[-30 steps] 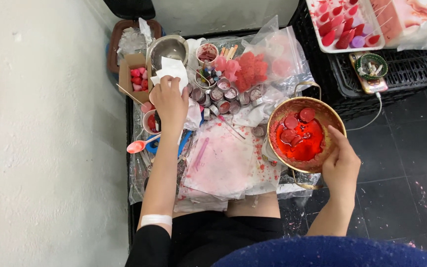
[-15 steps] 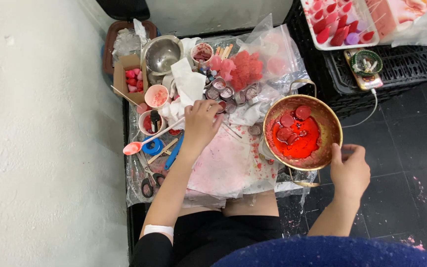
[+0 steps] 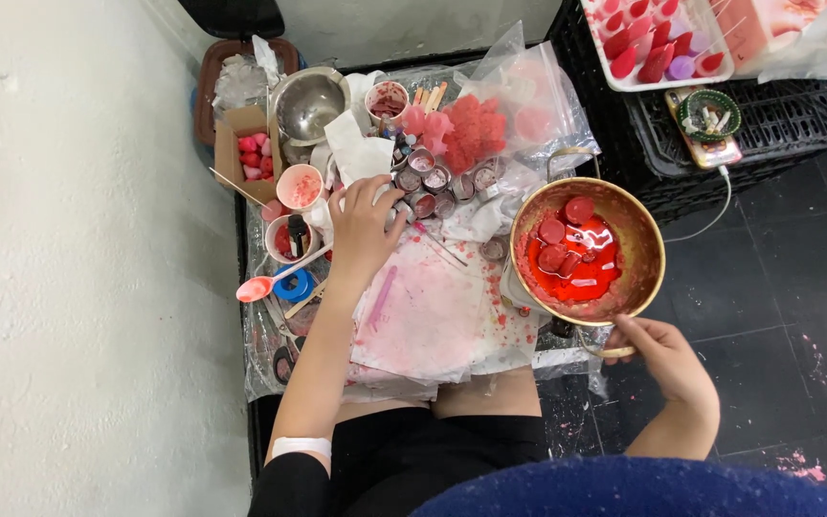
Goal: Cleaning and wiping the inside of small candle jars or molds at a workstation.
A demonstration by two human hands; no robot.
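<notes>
My right hand (image 3: 664,356) is closed on the near loop handle of a brass bowl (image 3: 650,257), which holds red liquid with several red discs floating in it. The bowl stands at the right edge of a low, cluttered work surface. My left hand (image 3: 360,228) reaches forward over a crumpled white tissue (image 3: 361,153) and a cluster of small metal tins (image 3: 437,182). Its fingertips rest among the nearest tins, and whether they grip one is hidden. A pink-stained sheet of paper (image 3: 433,306) lies between my arms.
A pink spoon (image 3: 260,285), a blue tape roll (image 3: 295,285) and scissors (image 3: 284,359) lie at the left. Behind are a steel bowl (image 3: 308,101), a cardboard box (image 3: 232,134) of pink pieces and a plastic bag (image 3: 538,91) of red pieces. A black crate (image 3: 777,120) stands at the right.
My right hand left the bowl's rim, dropped away and now grips its near handle. My left hand came back from the far tissue to the small tins.
</notes>
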